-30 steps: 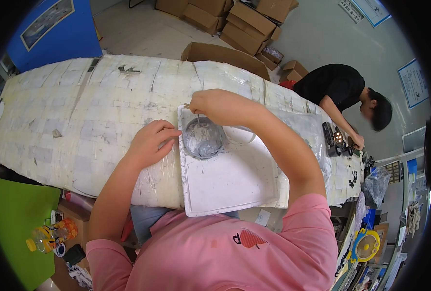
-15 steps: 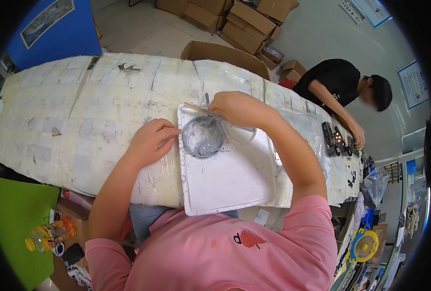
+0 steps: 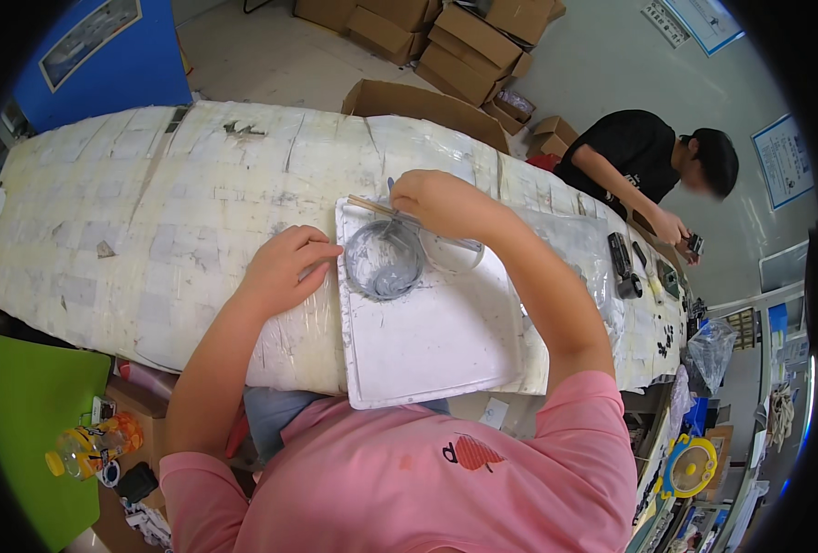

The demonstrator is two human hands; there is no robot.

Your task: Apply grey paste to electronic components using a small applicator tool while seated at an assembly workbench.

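Observation:
A round bowl (image 3: pixel 384 288) coated with grey paste stands at the far left of a white tray (image 3: pixel 427 350). My right hand (image 3: pixel 441 205) is closed above the bowl's far right side, gripping a thin spatula (image 3: pixel 391 184); its dark handle tip sticks out past the fingers, and the lower end reaches toward the paste. My left hand (image 3: pixel 289 265) lies with fingers apart on the covered table, fingertips at the tray's left edge. Pale wooden sticks (image 3: pixel 369 205) lie across the tray's far corner. A white cup (image 3: pixel 452 255) sits beside the bowl, partly behind my right wrist.
Worn plastic-covered sheeting wraps the table (image 3: pixel 179 240). At the far right a co-worker (image 3: pixel 625 157) in black holds a small dark object (image 3: pixel 695 243); black parts (image 3: pixel 625 265) lie nearby. Cardboard boxes (image 3: pixel 469 51) stand beyond the table. A bottle (image 3: pixel 96 445) lies at lower left.
My right hand has shifted slightly left with the spatula; my left hand stays put. The co-worker has lifted a small dark object off the table.

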